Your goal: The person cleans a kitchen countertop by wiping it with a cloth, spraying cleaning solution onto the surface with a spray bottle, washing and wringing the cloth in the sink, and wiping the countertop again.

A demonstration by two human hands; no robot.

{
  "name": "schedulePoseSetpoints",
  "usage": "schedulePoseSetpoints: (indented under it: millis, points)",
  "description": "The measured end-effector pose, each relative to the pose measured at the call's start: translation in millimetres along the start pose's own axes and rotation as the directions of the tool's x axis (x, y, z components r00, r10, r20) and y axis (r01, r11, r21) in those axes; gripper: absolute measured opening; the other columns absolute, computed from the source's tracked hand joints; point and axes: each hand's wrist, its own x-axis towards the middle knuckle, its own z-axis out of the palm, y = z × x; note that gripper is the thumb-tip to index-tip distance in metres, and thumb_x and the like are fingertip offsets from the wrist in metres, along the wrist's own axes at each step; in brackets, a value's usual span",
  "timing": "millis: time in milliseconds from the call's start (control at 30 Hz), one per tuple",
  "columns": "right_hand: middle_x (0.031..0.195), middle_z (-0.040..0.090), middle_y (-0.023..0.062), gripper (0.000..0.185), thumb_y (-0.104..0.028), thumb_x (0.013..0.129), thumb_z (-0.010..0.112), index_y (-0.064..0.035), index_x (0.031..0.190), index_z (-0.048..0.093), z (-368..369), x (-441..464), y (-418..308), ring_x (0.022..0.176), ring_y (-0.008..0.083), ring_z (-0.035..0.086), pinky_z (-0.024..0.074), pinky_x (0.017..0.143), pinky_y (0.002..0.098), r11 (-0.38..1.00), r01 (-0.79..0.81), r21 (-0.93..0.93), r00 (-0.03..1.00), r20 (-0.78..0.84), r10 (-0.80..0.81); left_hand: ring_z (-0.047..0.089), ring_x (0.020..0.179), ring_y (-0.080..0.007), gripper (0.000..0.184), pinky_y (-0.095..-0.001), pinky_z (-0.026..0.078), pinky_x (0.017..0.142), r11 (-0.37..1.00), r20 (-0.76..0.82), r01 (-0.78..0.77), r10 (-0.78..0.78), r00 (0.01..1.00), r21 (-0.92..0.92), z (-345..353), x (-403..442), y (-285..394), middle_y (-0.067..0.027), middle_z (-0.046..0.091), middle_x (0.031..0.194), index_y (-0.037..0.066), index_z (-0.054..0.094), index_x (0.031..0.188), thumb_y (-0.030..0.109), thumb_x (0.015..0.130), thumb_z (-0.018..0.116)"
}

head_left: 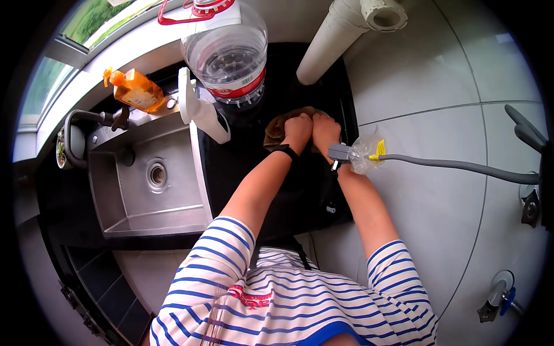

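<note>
A brown cloth lies bunched on the black countertop, near the base of a white pipe. My left hand is closed on its right part, the wrist wearing a black band. Right beside it, my right hand is also closed on the cloth, and the two hands touch or nearly touch. The fingertips of both are partly hidden. A grey plug with a clear plastic wrap and a yellow tag hangs over my right wrist.
Left of the hands stand a white spray bottle, a large clear jug and an orange soap bottle. A steel sink with a faucet is at left. The white pipe rises behind; a grey cable crosses at right.
</note>
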Motion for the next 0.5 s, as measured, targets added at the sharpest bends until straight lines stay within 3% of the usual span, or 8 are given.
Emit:
schedulePoseSetpoints:
  millis: [200,367,433,500]
  points:
    - [0.081,0.063,0.0064,0.008,-0.016,0.083,0.053,-0.012,0.082,0.06,3,14,7,0.071,0.0244,0.065,0.0511,0.055,0.0356,1.0,0.006,-0.009,1.0,-0.008,-0.006,0.068,0.058,-0.0271,0.013,-0.0359,0.054,0.049,0.998,-0.013,0.053,-0.053,0.998,-0.024,-4,12,4,-0.0148,0.066,0.064,-0.001,0.058,0.079,0.011,0.083,0.054]
    - [0.081,0.063,0.0052,0.008,-0.016,0.086,0.051,-0.013,0.085,0.058,-1,12,4,0.075,0.0246,0.065,0.0515,0.057,0.0373,0.997,-0.081,-0.011,0.995,-0.057,0.08,0.069,0.061,-0.0279,0.015,-0.0363,0.054,0.053,0.994,0.002,0.104,-0.104,0.995,-0.045,3,18,9,-0.0149,0.067,0.067,-0.001,0.058,0.081,0.013,0.084,0.053]
    - [0.082,0.063,0.008,0.011,-0.017,0.087,0.048,-0.011,0.086,0.058,-5,4,-2,0.076,0.0269,0.065,0.0519,0.059,0.0395,0.991,-0.134,0.019,0.99,-0.037,0.134,0.068,0.06,-0.0271,0.015,-0.0355,0.054,0.052,0.995,-0.013,0.087,-0.088,0.996,-0.049,-1,12,6,-0.0148,0.067,0.067,-0.001,0.059,0.083,0.013,0.084,0.053]
    - [0.089,0.063,0.0113,0.01,-0.014,0.087,0.049,-0.0083,0.093,0.055,-9,-12,-5,0.08,0.0301,0.065,0.0532,0.063,0.0404,0.974,-0.194,0.119,0.977,0.109,0.181,0.068,0.059,-0.0262,0.015,-0.0353,0.053,0.051,0.996,0.0,0.046,-0.046,0.999,-0.075,-3,0,5,-0.0143,0.067,0.066,-0.001,0.058,0.084,0.013,0.084,0.054]
